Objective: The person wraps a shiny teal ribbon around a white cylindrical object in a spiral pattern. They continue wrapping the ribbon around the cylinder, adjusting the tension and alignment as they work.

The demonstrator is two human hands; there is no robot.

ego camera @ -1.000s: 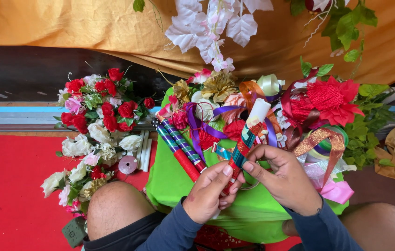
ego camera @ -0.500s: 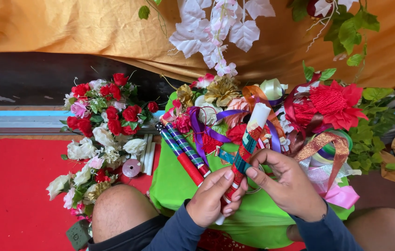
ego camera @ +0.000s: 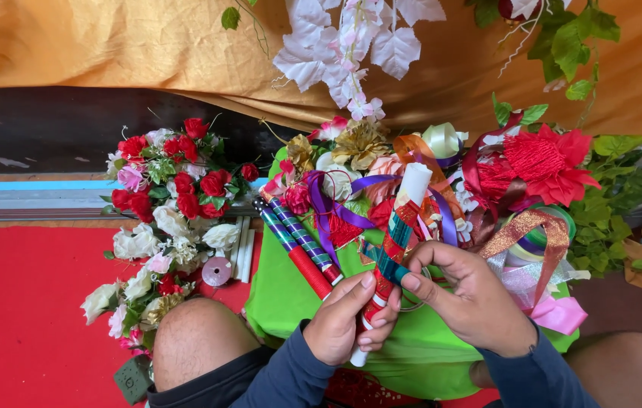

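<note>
W/ your left hand (ego camera: 340, 325) fingers clamped on the white stick (ego camera: 392, 249) & right hand (ego camera: 479, 298) pinching the teal ribbon (ego camera: 385, 263), slack could unravel the wrap

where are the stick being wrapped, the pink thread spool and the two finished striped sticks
stick being wrapped (ego camera: 398, 227), head view, on its red and green banded middle
pink thread spool (ego camera: 216, 271), head view, on its round top face
two finished striped sticks (ego camera: 300, 243), head view, on the striped shaft of one

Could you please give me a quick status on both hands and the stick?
Left hand grips white stick wrapped in red and green ribbon. Right hand pinches green ribbon. Two finished wrapped sticks alongside.
</note>
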